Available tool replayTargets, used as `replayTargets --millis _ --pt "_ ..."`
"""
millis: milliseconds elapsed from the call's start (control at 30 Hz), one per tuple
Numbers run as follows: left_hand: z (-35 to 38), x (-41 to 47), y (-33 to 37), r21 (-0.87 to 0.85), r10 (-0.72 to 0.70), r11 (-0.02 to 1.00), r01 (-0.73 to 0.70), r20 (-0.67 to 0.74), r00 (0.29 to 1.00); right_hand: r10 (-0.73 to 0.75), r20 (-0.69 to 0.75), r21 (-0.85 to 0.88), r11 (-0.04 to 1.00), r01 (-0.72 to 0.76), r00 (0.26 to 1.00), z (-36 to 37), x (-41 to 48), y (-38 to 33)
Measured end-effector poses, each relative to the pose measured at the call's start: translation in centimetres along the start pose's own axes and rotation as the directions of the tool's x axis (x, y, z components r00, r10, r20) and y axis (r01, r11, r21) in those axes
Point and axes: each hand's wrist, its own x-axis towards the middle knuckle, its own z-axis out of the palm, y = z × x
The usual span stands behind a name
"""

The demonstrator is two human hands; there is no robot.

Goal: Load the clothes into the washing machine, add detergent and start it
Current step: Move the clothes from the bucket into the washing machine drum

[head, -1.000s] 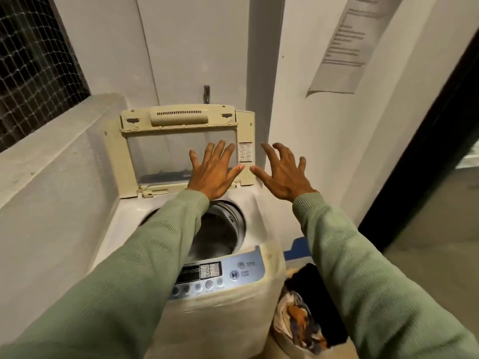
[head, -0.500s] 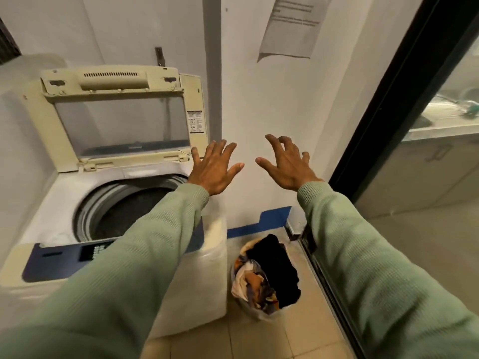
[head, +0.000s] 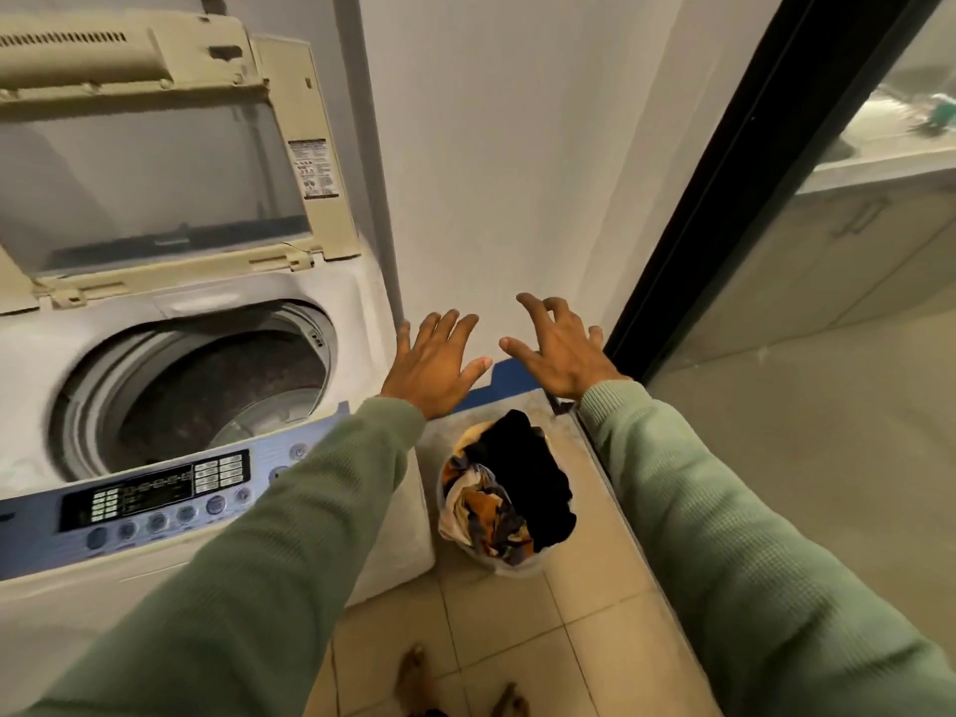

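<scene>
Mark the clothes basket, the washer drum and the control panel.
clothes basket (head: 514,566), head view, pale front rim.
washer drum (head: 222,385), head view, dark inner wall.
control panel (head: 139,496), head view, black display area.

drum mouth (head: 207,385): open, lid (head: 155,163) raised behind | clothes tub (head: 509,496): between washer side (head: 401,540) and door frame (head: 610,489), top unobstructed

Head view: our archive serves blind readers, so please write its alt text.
The left hand and right hand, both open and empty, reach forward above a bucket of clothes on the floor. Left of it stands a washing machine with its lid raised.
</scene>
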Motion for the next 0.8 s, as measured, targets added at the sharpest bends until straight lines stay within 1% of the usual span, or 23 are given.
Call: replayTargets --millis 167,267,367,500,633,800 --pt "4.1 1.0 -1.6 0.000 0.052 0.999 -0.052 0.059 0.997 0.075 0.069 0.006 0.997 -0.075 0.995 3.9 0.0 2.0" --pt "7.0 1.4 -1.9 -0.050 0.080 0.996 -0.074 0.142 0.987 0.135 0.132 -0.003 0.991 -0.136 0.982 7.2 -0.8 3.8" --pt "9.9 1.8 -1.9 -0.078 0.086 0.994 -0.072 0.183 0.979 0.196 0.201 -0.021 0.980 -0.196 0.960 10.3 -1.4 5.6" --pt "13.9 2.9 -1.9 -0.111 0.050 0.994 -0.023 0.243 0.969 0.234 0.302 0.017 0.968 -0.250 0.924 13.8 -1.2 8.0" --pt "18.0 4.2 -2.0 -0.132 0.010 0.991 0.030 0.292 0.957 0.228 0.346 -0.001 0.970 -0.243 0.910 17.1 -0.6 10.7" --pt "24.8 5.8 -3.2 -0.201 -0.036 0.974 0.103 0.313 0.949 0.226 0.386 0.033 0.965 -0.258 0.894 22.8 0.6 15.1"
